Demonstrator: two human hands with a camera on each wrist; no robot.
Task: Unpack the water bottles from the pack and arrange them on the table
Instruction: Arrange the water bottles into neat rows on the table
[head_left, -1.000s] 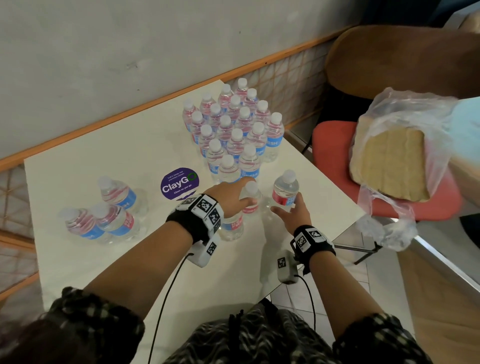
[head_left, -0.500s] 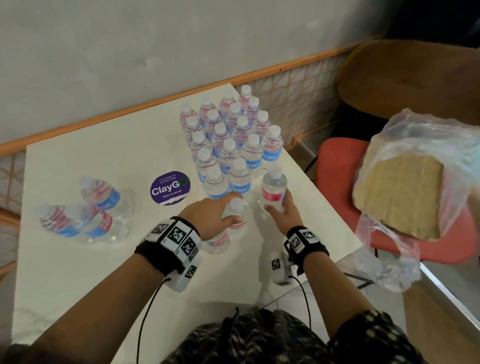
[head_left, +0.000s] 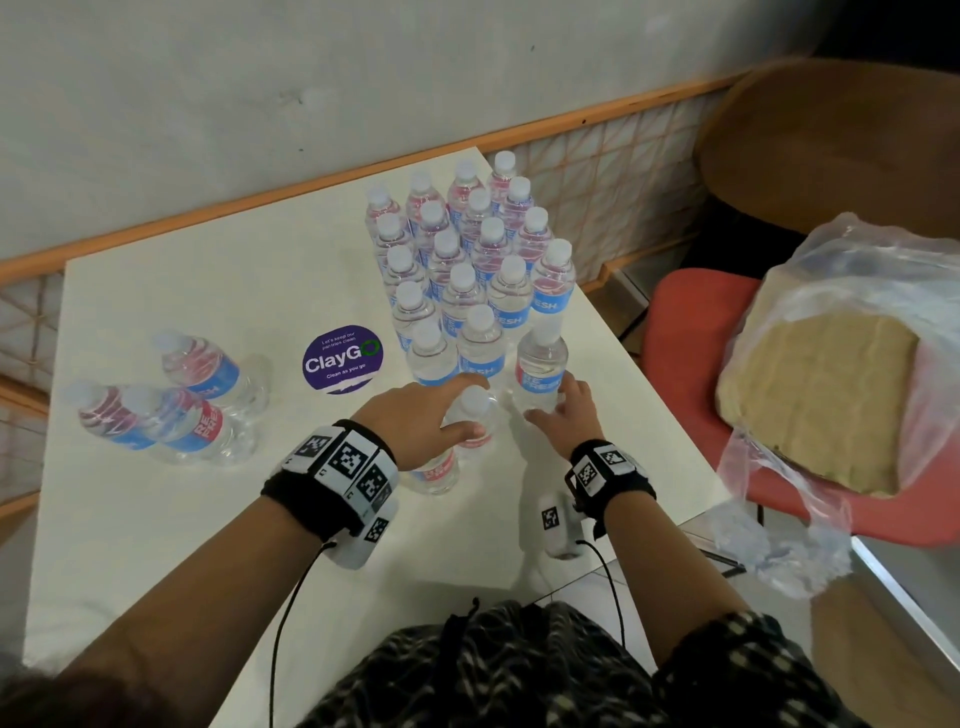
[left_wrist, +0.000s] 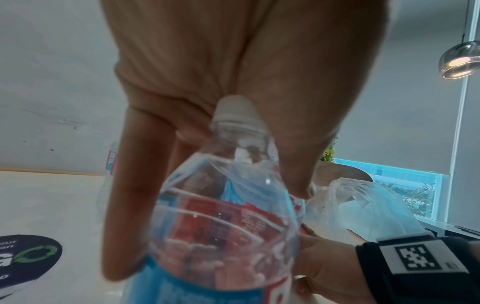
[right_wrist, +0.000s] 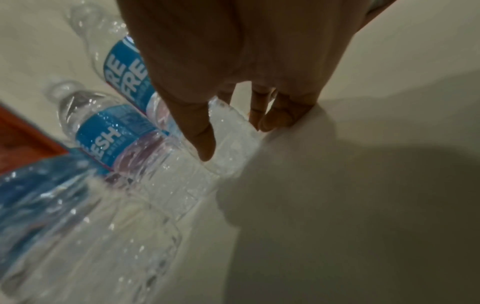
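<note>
Clear water bottles with blue and red labels stand on a white table (head_left: 208, 545). Several (head_left: 467, 260) stand in a tight block at the far right. My left hand (head_left: 447, 410) reaches down over one bottle (head_left: 482, 440), thumb and fingers curled round its top. A second bottle (head_left: 434, 473) stands under that wrist and fills the left wrist view (left_wrist: 228, 226). My right hand (head_left: 558, 410) pinches the lower part of another bottle (head_left: 540, 364), which stands at the block's near right corner. The right wrist view has the thumb and fingers on either side of its base (right_wrist: 226, 156).
Three more bottles (head_left: 202, 364) are at the table's left. A round purple sticker (head_left: 343, 358) lies mid-table. The table's right edge runs just beyond my right hand. Past it, a red chair (head_left: 685, 332) carries a plastic wrap with a cardboard tray (head_left: 821, 405).
My right hand has slid its bottle left and away from me, up against the block. My left hand has kept its grip and moved a little toward the block.
</note>
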